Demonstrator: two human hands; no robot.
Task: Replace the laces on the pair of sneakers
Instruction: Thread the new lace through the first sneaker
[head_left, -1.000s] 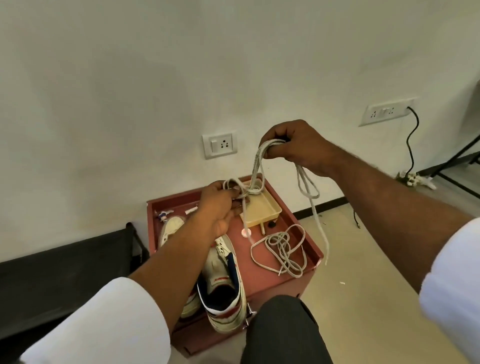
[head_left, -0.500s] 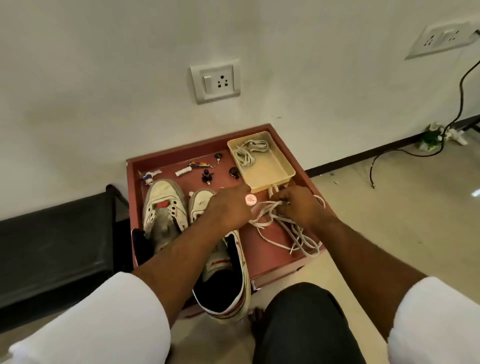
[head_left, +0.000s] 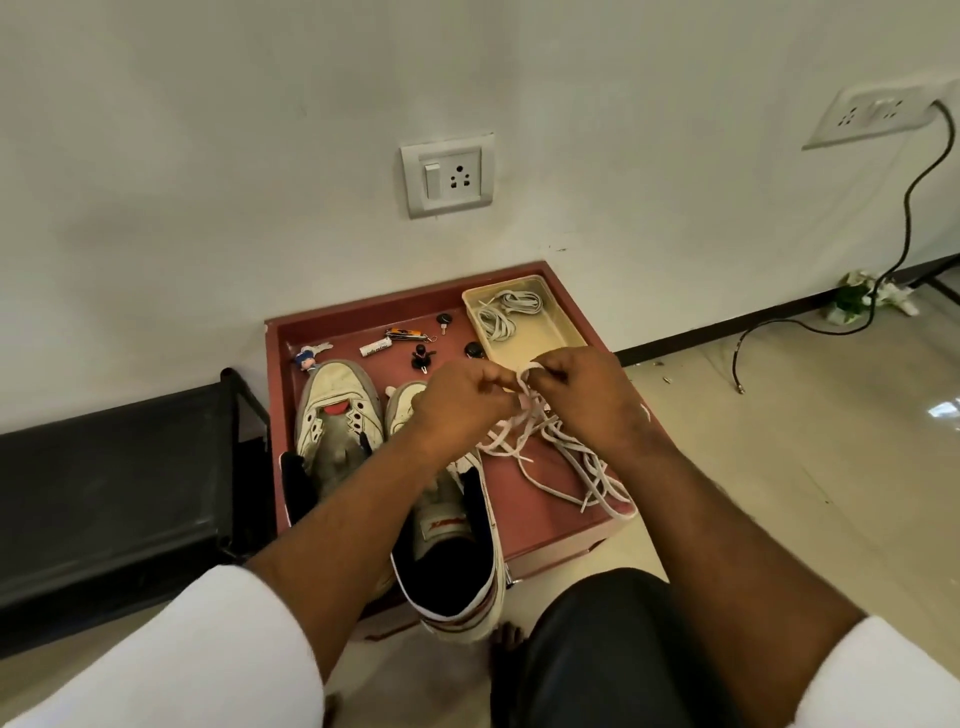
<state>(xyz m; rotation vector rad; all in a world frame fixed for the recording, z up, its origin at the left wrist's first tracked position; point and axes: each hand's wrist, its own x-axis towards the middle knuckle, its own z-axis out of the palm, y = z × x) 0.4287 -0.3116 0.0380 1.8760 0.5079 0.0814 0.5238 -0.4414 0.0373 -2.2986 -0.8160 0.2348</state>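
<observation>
In the head view, the red tray (head_left: 540, 514) sits against the wall at the centre of the frame, and both hands meet just above its right half. The left hand (head_left: 457, 400) pinches a strand of the loose white lace (head_left: 566, 457) between curled fingers, and the right hand (head_left: 582, 392) grips a loop of the same lace right beside it; the two hands are nearly touching. The rest of that lace trails down in a tangle over the tray floor toward the lower right rim.

The two sneakers stand side by side in the tray's left half. The left sneaker (head_left: 337, 410) shows empty eyelets. The right sneaker (head_left: 452, 561), partly under the left forearm, has its tongue and dark opening facing the lower middle of the frame. At the tray's upper right, a cream box (head_left: 550, 338) holds another coiled lace (head_left: 506, 312). Small keys and trinkets (head_left: 410, 343) lie along the tray's back edge.

The main risk, as I judge it, is the tangle: pulling hard on one strand could tighten a knot rather than free it. A dragged loop could also snag the trinkets or slip over the tray's low front rim onto the floor.
</observation>
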